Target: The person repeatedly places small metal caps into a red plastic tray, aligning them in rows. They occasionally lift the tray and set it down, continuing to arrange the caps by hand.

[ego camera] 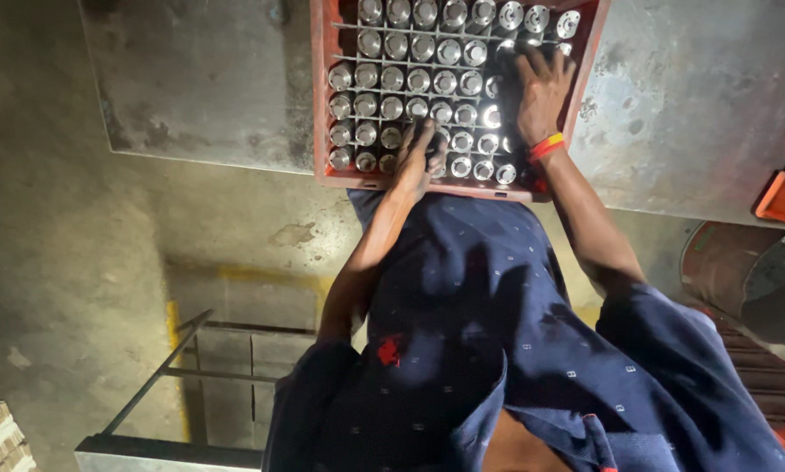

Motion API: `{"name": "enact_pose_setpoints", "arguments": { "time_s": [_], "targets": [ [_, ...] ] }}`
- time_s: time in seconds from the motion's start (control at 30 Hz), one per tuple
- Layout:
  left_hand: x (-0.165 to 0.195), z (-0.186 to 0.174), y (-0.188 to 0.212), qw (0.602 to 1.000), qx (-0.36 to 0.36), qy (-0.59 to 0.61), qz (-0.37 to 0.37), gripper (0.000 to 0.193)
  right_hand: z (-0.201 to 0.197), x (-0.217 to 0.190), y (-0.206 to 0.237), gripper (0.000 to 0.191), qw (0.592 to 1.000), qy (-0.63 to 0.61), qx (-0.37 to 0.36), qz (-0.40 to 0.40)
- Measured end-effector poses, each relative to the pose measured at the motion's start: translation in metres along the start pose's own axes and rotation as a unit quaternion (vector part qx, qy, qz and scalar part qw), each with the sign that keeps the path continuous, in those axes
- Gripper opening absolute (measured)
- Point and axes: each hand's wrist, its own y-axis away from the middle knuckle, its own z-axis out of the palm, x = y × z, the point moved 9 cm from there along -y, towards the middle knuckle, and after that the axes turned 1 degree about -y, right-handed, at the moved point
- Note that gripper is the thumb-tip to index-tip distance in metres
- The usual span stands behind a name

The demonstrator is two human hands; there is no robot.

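On the grey counter (672,114), red crate (322,87) of upright shiny metal cylinders (392,80). Left hand (414,157) pinches one in the near rows; right hand (541,92) lies flat, fingers spread, on far ones. Risk: packed tight, lifting could snag or tip neighbours.

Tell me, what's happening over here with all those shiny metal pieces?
A person in a dark blue shirt leans over a red plastic crate set on a grey metal table. The crate is packed with rows of shiny round metal parts standing upright. The left hand rests on parts near the crate's near edge; the right hand, with a red and yellow wristband, lies spread over parts on the other side. Whether either hand grips a part cannot be told.
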Motion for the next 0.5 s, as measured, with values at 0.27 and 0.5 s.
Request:
{"name": "enact_pose_setpoints", "arguments": {
  "time_s": [0.27,0.5],
  "targets": [
    [-0.005,0.005,0.000,0.999,0.016,-0.020,-0.033,0.024,-0.004,0.001,0.014,0.074,0.997,-0.017,0.009,0.072],
    [0.005,0.040,0.012,0.990,-0.091,-0.105,-0.014,0.048,0.042,-0.029,0.060,0.039,0.767,-0.582,-0.176,0.206]
  ]
}}
